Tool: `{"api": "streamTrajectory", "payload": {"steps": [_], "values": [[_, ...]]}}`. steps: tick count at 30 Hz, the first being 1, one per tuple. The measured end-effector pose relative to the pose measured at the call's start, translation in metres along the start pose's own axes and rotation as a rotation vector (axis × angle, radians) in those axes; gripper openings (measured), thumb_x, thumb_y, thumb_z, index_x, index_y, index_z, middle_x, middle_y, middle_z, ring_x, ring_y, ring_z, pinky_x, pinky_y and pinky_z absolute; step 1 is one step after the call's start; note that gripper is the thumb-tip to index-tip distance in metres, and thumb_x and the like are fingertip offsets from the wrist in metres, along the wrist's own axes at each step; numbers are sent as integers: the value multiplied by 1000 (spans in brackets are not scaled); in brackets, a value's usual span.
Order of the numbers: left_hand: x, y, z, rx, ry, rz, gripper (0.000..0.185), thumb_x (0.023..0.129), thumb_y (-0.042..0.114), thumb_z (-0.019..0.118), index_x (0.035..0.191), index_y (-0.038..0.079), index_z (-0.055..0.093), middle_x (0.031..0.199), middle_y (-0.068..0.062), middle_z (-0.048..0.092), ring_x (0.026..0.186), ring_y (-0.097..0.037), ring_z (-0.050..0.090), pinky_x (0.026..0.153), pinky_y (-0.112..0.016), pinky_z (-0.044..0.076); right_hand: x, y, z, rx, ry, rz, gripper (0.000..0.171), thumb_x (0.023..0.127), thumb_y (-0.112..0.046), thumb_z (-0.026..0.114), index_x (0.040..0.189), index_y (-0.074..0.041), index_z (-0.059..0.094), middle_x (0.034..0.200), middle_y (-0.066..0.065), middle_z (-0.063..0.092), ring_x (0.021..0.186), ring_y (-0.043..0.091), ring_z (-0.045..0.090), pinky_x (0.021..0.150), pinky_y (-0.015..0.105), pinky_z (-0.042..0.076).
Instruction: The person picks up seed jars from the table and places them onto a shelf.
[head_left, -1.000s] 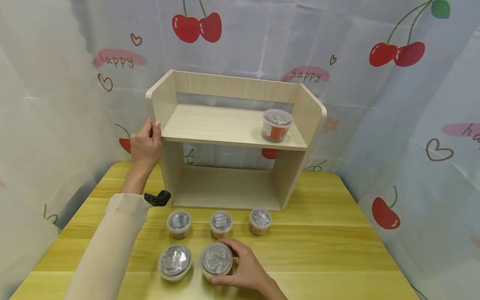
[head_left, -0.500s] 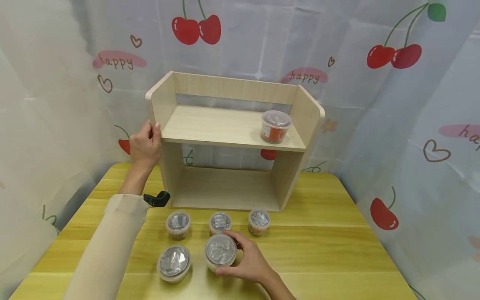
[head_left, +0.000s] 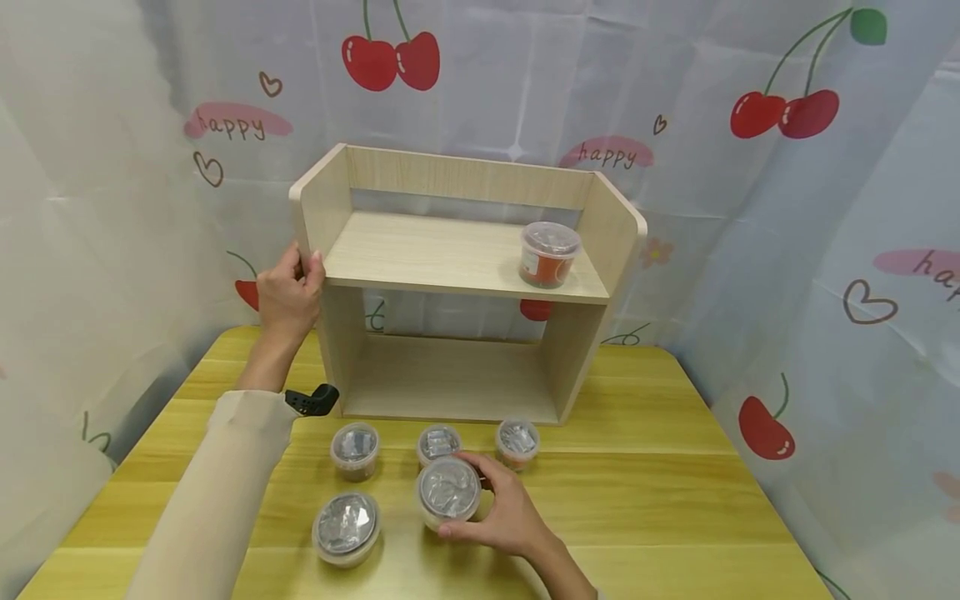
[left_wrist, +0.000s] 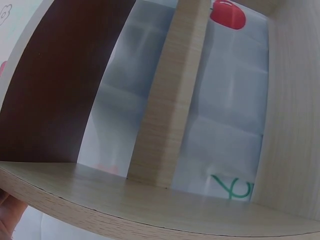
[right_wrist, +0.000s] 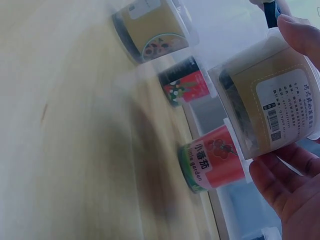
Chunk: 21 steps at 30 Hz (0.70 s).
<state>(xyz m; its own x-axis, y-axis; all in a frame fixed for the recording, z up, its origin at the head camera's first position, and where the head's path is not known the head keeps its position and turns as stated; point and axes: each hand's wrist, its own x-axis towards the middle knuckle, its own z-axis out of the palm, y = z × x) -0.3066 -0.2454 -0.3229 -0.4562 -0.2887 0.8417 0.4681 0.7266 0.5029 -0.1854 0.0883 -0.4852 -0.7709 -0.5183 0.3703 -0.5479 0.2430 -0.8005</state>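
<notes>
The right hand (head_left: 504, 518) sits low in the centre of the head view, fingers and thumb curled around a large clear tub (head_left: 448, 493) with a foil-packed top. The right wrist view shows the same tub (right_wrist: 272, 102) at the upper right of the frame, clamped between a fingertip on its top edge and the palm below, its tan label with a barcode facing the camera. Whether it rests on the table or is lifted clear of it I cannot tell.

The left hand (head_left: 288, 292) is at the left of the head view, fingers wrapped around the front edge of the left side panel of a wooden shelf unit (head_left: 465, 250). In the left wrist view only the pale wood boards of the shelf unit (left_wrist: 170, 95) fill the frame, with a sliver of skin at the lower left corner.

On the yellow wooden table (head_left: 660, 492), 3 small tubs stand in a row just in front of the shelf unit: one at the left (head_left: 355, 448), one in the middle (head_left: 438, 442) just behind the gripped tub, one at the right (head_left: 517, 440). A second large tub (head_left: 347, 527) stands at the lower left of the group. On the upper shelf, towards the right end, stands a red-labelled tub (head_left: 550, 252). A cherry-print curtain (head_left: 787, 208) hangs behind and beside everything.
</notes>
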Motion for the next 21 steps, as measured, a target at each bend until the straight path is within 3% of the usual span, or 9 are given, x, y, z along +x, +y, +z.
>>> {"api": "streamTrajectory", "payload": {"steps": [4,8,17,21], "values": [[0,1,-1,-43,-20,-46,25,96,13,60,79,-5,54,85,-25,68,87,-36,70,71,-1,36,2,-3,-5,7,-4,12,86,68,-31,91,138,-1,51,123,-2,62,108,14,60,91,34,51],[-1,3,-1,-61,-34,-83,24,96,14,60,82,-5,58,98,-24,71,96,-34,70,75,-3,41,4,-5,-10,-10,3,-4,86,67,-32,92,137,-1,52,122,-2,62,106,15,60,90,34,51],[-1,0,-1,-100,-28,-115,25,95,15,60,98,-9,67,103,-21,71,98,-35,69,79,-14,49,10,-7,-17,-35,46,-44,85,67,-32,92,136,-3,53,119,-1,63,104,14,61,88,34,52],[-2,-2,-2,-136,-31,-132,28,95,17,62,110,-6,70,107,-18,71,96,-25,70,79,-14,50,10,-8,-20,-25,63,-54,83,66,-30,92,136,-6,53,121,0,63,105,15,62,88,35,52]]}}
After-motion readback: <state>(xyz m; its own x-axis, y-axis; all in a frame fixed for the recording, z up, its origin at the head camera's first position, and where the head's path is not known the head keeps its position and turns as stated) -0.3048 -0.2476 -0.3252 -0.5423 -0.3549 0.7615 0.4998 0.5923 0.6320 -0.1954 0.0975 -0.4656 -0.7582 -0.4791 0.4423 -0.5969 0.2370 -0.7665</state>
